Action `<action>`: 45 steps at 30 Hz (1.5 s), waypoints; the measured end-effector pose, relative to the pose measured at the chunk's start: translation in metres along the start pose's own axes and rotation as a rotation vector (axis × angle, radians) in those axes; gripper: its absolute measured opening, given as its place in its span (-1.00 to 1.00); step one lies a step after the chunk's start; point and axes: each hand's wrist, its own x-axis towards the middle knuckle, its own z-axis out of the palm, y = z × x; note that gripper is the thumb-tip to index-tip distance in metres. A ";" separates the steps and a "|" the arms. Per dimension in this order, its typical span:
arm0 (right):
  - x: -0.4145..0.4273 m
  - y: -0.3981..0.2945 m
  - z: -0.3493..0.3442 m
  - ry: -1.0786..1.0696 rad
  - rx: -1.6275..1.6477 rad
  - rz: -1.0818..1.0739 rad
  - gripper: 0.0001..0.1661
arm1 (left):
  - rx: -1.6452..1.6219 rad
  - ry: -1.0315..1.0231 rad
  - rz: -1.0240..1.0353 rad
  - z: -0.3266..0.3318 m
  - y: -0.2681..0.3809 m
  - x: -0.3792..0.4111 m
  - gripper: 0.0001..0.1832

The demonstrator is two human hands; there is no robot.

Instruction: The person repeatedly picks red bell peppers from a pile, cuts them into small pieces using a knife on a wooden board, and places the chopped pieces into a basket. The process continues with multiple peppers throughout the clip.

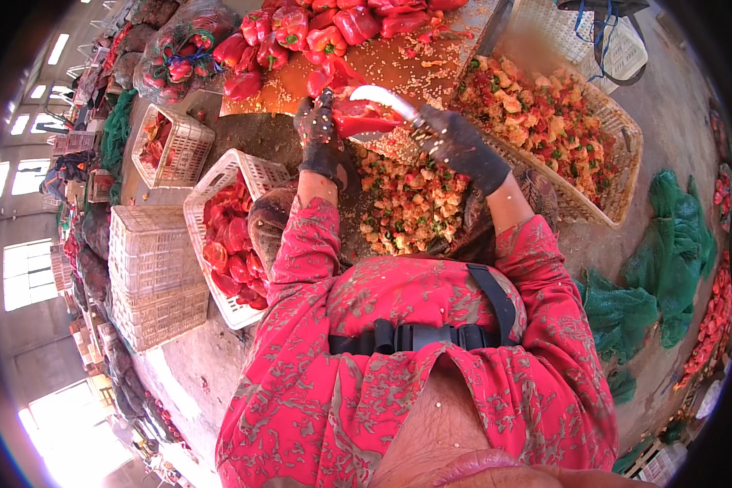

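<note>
My left hand (320, 137), in a dark glove speckled with seeds, grips a cut-open red bell pepper (361, 117) above my lap. In my gloved right hand (460, 145) is a knife with a curved metal blade (383, 96), which lies against the opened pepper. The hidden side of the pepper does not show. Just beyond both hands, whole red bell peppers (348, 27) are heaped on a seed-strewn table (415, 64). Below the hands, between my legs, lies a pile of pepper cores and seeds (410, 210).
At right, a plastic crate (625, 137) holds pepper cores; green netting (671, 256) lies on the floor. At left are a crate (198, 247) of cut red peppers, a smaller crate (180, 155), stacked crates (158, 262) and a mesh bag (183, 43) of peppers.
</note>
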 end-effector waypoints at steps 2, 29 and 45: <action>0.002 -0.005 0.008 -0.310 0.151 0.390 -0.54 | -0.064 -0.010 -0.158 0.004 -0.008 -0.006 -0.74; 0.039 -0.004 -0.043 -0.221 -0.400 0.221 -0.34 | -0.324 -0.974 -0.348 0.011 0.094 -0.019 -0.59; 0.025 0.037 -0.015 0.110 -0.221 0.291 -0.69 | 0.013 -0.927 -0.228 0.010 0.101 0.000 -0.57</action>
